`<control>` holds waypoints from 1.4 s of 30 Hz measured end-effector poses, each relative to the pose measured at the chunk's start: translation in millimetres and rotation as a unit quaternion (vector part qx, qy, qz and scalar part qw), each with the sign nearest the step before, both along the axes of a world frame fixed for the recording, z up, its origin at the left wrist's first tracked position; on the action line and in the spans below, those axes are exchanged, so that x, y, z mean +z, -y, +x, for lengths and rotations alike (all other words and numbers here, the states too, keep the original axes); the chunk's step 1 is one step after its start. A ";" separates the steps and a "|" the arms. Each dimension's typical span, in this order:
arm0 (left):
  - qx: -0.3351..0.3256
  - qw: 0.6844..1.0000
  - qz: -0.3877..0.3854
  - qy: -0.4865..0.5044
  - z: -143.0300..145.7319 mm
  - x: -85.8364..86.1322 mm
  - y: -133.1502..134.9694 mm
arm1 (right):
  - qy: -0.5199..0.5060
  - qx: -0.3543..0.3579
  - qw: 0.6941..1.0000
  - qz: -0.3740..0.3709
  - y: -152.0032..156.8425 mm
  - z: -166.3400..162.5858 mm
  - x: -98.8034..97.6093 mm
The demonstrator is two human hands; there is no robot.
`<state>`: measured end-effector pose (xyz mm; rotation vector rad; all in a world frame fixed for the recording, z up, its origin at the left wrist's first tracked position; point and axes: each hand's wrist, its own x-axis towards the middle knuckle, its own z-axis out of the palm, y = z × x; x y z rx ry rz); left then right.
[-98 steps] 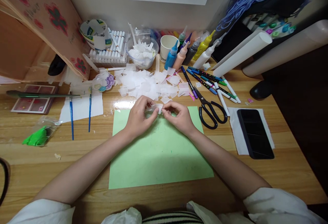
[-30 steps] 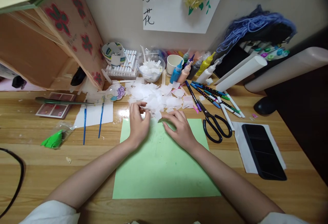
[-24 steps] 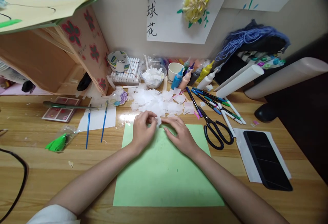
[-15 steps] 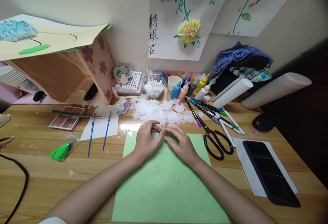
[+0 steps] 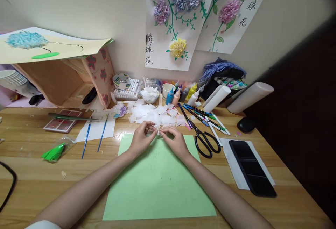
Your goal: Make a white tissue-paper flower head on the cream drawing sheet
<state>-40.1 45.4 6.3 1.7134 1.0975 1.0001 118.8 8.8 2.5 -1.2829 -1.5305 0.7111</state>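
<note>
Your right hand (image 5: pixel 172 141), held loose beside the work half a second ago with a gap between thumb and forefinger, is now narrowed to a fingertip pinch. Your left hand (image 5: pixel 144 138) is likewise narrowed, its thumb and forefinger holding the small piece of white paper (image 5: pixel 158 131) from the other side. The piece sits between both sets of fingertips, over the far edge of the green sheet (image 5: pixel 160 194) and just in front of the pile of paper pieces (image 5: pixel 144 112) on the tabletop (image 5: pixel 86 176). Treat this change as a move from one-handed holding to two-handed shaping: with both hands on the piece, you can probably fold or twist it under control. Whether it is already creased cannot be told, because your fingers cover most of it. Keep the pinch light; thin paper like this is likely to tear. Your view is also tipped upward, so more of the wall poster (image 5: pixel 157 26) and its yellow flower (image 5: pixel 177 48) shows. The scissors (image 5: pixel 201 135) lie untouched beside the sheet, to the right of your right hand.
</note>
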 end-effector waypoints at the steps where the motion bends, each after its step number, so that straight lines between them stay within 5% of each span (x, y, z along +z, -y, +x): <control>1: -0.001 1.000 0.009 -0.005 0.1 -0.1 0.2 | -0.005 -0.001 1.000 -0.002 -0.8 0.2 -0.8; 14: 0.022 0.995 0.065 -0.066 1.5 -1.0 -0.4 | -0.006 -0.026 0.999 -0.032 -2.8 3.1 -9.1; 25: -0.018 0.998 0.003 -0.056 2.7 -7.8 -4.2 | -0.027 0.000 0.997 -0.076 -2.0 2.6 -8.4; 36: 0.014 0.990 0.047 -0.129 2.6 -5.2 -2.5 | 0.241 -0.066 0.968 0.036 -5.2 0.8 -8.9; 42: -0.022 0.979 0.089 -0.185 2.6 0.8 2.6 | 0.104 -0.062 0.993 0.015 -5.5 3.9 -4.6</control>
